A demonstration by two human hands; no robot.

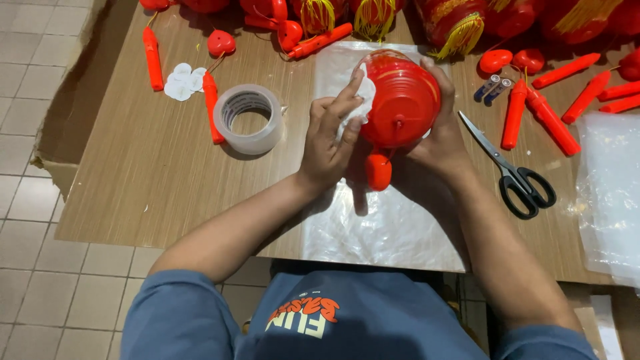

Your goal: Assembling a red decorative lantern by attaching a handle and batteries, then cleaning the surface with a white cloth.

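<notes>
A round red ribbed lantern (403, 100) is held above a clear plastic sheet (373, 227) on the wooden table (153, 173). My right hand (440, 127) cups its right side and grips it. My left hand (330, 137) presses a small white cloth or paper (363, 93) against the lantern's left side. A small red heart-shaped pendant (378, 170) hangs from the lantern's bottom.
A roll of clear tape (249, 119) lies left of my hands, black-handled scissors (510, 167) to the right. Red sticks (550, 120), two batteries (493, 88), white paper discs (183, 81), red hearts (221, 43) and tasselled lanterns (453, 23) crowd the far edge. More plastic sheets (610, 193) lie right.
</notes>
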